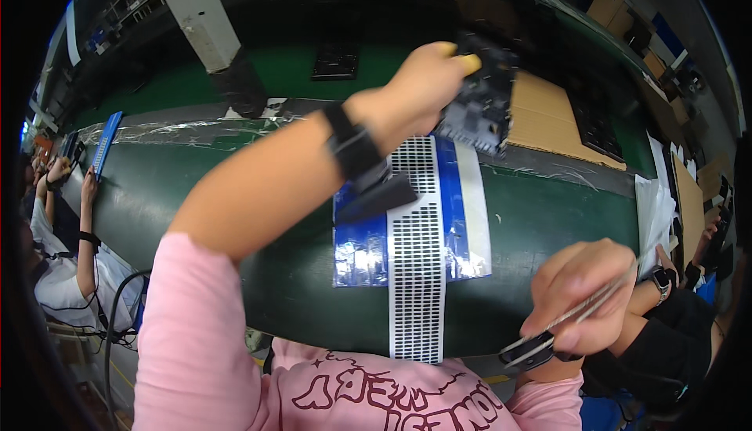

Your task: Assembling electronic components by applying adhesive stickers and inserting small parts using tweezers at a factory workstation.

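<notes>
My left hand point(427, 79), yellow covers on its fingertips, reaches across to the far side of the bench. It grips the edge of a dark rectangular panel point(479, 110) with a blurred, uneven surface, tilted up. Close to my body on the right, my right hand point(583, 294) is closed around metal tweezers point(576, 313). Between my hands, a long white strip sheet point(417, 274) carries rows of small black pieces. It lies over a glossy blue sheet point(360, 255) and reaches to the bench's near edge.
The bench top point(274, 266) is green. Beyond it, another dark panel point(335, 63) lies on a green surface. Cardboard point(540, 110) with a dark panel point(597, 129) is at the far right. A post point(200, 24) stands at the far left. People sit on both sides.
</notes>
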The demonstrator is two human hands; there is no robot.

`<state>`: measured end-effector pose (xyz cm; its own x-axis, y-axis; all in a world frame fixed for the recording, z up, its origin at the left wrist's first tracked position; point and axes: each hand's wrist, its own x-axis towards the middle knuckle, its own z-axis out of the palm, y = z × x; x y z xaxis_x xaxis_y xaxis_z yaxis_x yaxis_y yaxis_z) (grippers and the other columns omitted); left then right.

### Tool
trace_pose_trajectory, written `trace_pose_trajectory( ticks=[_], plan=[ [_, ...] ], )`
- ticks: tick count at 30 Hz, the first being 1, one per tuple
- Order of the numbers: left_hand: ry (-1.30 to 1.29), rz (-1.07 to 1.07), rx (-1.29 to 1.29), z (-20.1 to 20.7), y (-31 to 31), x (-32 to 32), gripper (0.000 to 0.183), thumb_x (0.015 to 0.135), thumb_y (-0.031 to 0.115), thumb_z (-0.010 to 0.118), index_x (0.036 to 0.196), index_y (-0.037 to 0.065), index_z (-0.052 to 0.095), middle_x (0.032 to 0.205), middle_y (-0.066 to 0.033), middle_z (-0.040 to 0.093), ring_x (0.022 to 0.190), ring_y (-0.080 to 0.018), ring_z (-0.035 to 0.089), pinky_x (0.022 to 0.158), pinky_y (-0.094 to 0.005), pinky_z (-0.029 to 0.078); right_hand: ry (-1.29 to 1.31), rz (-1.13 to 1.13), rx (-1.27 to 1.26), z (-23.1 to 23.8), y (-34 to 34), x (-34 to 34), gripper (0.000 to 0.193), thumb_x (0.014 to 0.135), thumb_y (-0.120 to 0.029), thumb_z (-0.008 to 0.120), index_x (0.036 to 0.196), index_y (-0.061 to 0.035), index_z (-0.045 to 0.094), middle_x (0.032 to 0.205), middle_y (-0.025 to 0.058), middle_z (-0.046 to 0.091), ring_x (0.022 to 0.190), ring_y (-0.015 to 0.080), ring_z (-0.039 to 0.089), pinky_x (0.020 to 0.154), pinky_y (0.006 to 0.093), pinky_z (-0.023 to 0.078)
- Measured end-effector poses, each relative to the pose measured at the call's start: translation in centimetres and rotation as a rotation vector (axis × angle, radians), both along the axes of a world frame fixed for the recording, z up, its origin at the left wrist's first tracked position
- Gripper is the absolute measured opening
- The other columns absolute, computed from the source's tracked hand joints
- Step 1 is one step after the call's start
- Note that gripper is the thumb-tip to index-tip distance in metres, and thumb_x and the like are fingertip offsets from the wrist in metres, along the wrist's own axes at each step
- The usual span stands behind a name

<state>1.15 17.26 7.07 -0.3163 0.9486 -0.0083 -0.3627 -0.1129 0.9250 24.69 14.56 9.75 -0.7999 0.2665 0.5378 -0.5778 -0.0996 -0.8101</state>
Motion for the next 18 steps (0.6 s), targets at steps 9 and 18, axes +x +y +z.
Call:
trace_pose_trajectory(
  ticks=[9,18],
  plan=[
    [-0.304,0.26,-0.097,-2.9,-17.5,-1.6,0.014,0.084,0.008,0.048,0.097,0.004,0.049,0.088,-0.0041,0.055,0.079,-0.0124,0.055,0.071,-0.0272,0.048,-0.49,-0.583,-0.251,-5.5,-0.8,-6.5,0.014,0.075,-0.006,0.062,0.084,0.002,0.054,0.068,0.0068,0.057,0.053,0.0064,0.048,0.045,0.0166,0.036],
    [-0.326,0.397,-0.019,-3.7,-18.7,-2.1,0.032,0.089,0.03,0.043,0.107,0.004,0.048,0.087,-0.0062,0.057,0.075,-0.0131,0.058,0.064,-0.0267,0.051,-0.584,-0.616,-0.182,-8.9,0.0,-8.9,0.009,0.074,-0.002,0.059,0.08,0.001,0.054,0.067,0.0078,0.059,0.054,0.0042,0.05,0.044,0.015,0.037]
  ],
)
